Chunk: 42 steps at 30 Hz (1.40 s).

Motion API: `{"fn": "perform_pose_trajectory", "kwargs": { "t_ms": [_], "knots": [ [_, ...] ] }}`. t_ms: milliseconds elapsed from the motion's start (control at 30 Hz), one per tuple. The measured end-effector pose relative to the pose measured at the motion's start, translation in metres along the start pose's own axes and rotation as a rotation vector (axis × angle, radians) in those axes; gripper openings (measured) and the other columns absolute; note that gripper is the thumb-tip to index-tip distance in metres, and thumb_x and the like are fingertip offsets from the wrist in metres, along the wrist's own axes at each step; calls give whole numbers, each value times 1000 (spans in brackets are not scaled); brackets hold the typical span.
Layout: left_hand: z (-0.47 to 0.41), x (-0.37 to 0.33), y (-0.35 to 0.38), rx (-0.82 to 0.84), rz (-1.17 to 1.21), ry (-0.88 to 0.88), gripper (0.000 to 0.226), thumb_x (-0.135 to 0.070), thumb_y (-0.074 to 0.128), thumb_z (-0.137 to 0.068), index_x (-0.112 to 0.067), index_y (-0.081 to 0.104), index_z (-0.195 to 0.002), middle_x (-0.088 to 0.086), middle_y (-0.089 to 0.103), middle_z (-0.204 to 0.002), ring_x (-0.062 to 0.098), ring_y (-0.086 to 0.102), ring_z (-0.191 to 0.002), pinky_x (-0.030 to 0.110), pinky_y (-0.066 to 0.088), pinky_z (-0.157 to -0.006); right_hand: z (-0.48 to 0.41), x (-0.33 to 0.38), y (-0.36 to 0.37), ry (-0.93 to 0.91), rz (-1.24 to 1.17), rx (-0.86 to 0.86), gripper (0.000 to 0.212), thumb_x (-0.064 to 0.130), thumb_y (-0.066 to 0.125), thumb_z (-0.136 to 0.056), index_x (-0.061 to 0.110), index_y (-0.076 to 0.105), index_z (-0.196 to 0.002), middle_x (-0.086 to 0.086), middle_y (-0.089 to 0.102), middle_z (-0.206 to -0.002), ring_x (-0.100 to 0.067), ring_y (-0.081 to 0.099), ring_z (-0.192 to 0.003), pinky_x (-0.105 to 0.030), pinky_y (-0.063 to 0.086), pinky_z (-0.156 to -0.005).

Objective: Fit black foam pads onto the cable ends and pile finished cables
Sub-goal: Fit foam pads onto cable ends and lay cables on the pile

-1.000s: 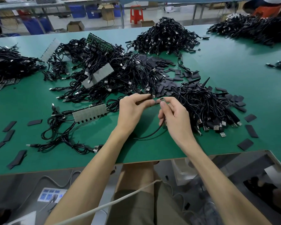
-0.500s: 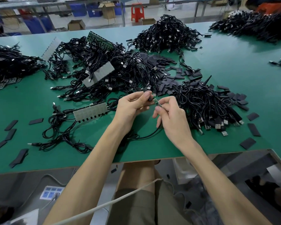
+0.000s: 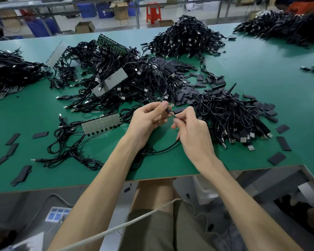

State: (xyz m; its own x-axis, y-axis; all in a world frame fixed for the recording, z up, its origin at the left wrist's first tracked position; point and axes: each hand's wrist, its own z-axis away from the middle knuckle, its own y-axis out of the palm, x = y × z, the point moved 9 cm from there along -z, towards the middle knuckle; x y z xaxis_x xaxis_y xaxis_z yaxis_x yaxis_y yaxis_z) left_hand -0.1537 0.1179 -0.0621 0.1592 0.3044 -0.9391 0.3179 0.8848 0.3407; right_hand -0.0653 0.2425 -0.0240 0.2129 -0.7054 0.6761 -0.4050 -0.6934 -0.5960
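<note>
black cable end [image 3: 170, 111] — barely visible between fingers [image 3: 163, 105]

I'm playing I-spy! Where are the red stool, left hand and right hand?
red stool [image 3: 153, 5]: head view, its seat.
left hand [image 3: 145, 122]: head view, thumb side.
right hand [image 3: 193, 131]: head view, its back.

Left hand [image 3: 147, 122]: showing bare, thumbnail looking short and plain.
Right hand [image 3: 192, 131]: showing bare, knuckles catching the overhead light.
Left forearm [image 3: 101, 182]: showing bare all the way to the lower frame edge.
Right forearm [image 3: 243, 192]: showing bare likewise, reaching the lower right corner.
Shorts [image 3: 152, 232]: wearing olive-khaki fabric, creasing softly, ending above the knee.
Thigh [image 3: 152, 192]: showing bare beyond the hem of the shorts.
Cord [image 3: 134, 220]: trailing pale grey-white across the shorts, running from lower left up toward the knee.
</note>
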Motion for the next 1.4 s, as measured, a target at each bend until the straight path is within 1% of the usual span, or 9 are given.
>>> {"fn": "perform_pose_trajectory", "kwargs": {
  "t_ms": [233, 400, 600, 800, 1033, 1133, 1200, 1300, 1400],
  "knots": [
    [1, 0, 4, 10, -81, 30, 17, -30, 79, -88, -14, 77, -94, 11, 76, -105, 20, 73, -90, 27, 56, -76, 1, 1, -5, 11, 92, -34, 10, 23, 54, -106, 16, 49, -100, 6, 71, -84, -23, 65, -71, -43, 51, -62],
    [2, -5, 2, -40, -129, 109, 30, -22, 78, -90, -13, 70, -117, 18, 76, -100, 24, 74, -84, 31, 58, -72, 2, 7, -4, -20, 147, -14, 13, 26, 54, -106, 13, 51, -102, 4, 71, -83, -26, 66, -71, -46, 53, -63],
    [1, -3, -3, -90, -105, 102, 23, -16, 76, -91, -3, 69, -109, 23, 75, -99, 25, 73, -80, 31, 60, -71, 1, 9, 1, -36, 247, 22, 17, 33, 51, -106, 15, 49, -106, 0, 73, -86, -27, 69, -77, -43, 53, -67],
    [2, -2, -3, -103, -116, 98, 28, -14, 77, -89, 0, 67, -112, 22, 76, -97, 24, 73, -78, 28, 58, -68, 3, 15, 5, -93, 271, 51, 23, 40, 51, -105, 16, 48, -107, 3, 74, -88, -26, 72, -80, -41, 54, -68],
    [1, -1, 2, -58, -234, 91, 30, -23, 80, -87, -2, 70, -108, 15, 77, -91, 15, 69, -66, 27, 57, -68, 0, 6, -3, -12, 34, -10, 20, 32, 59, -103, 15, 51, -102, 5, 74, -83, -27, 69, -74, -48, 54, -69],
    [0, -1, 5, -41, -253, 92, 31, -27, 80, -87, -5, 71, -107, 15, 77, -93, 18, 69, -71, 30, 56, -72, -2, -2, -5, 46, -62, -38, 24, 35, 65, -99, 17, 50, -100, 5, 73, -82, -23, 68, -67, -48, 55, -66],
    [1, -1, 7, -11, -247, 73, 31, -30, 80, -87, -8, 72, -108, 14, 77, -97, 18, 70, -76, 29, 56, -73, -4, -13, -4, 134, -175, -34, 26, 37, 71, -94, 20, 51, -94, 7, 73, -74, -17, 68, -58, -44, 56, -62],
    [2, -4, 5, -23, -240, 83, 27, -26, 79, -88, -10, 71, -109, 15, 77, -99, 17, 69, -77, 29, 55, -73, -6, -23, 2, 204, -310, 21, 27, 36, 75, -92, 20, 54, -90, 7, 73, -69, -13, 64, -46, -25, 51, -54],
    [1, -7, -1, -70, -158, 114, 22, -16, 75, -92, -7, 70, -111, 20, 75, -100, 23, 71, -81, 34, 59, -71, -7, -27, 9, 220, -361, 93, 23, 32, 73, -93, 18, 56, -97, 7, 75, -72, -15, 66, -51, -23, 51, -59]
  ]
}}
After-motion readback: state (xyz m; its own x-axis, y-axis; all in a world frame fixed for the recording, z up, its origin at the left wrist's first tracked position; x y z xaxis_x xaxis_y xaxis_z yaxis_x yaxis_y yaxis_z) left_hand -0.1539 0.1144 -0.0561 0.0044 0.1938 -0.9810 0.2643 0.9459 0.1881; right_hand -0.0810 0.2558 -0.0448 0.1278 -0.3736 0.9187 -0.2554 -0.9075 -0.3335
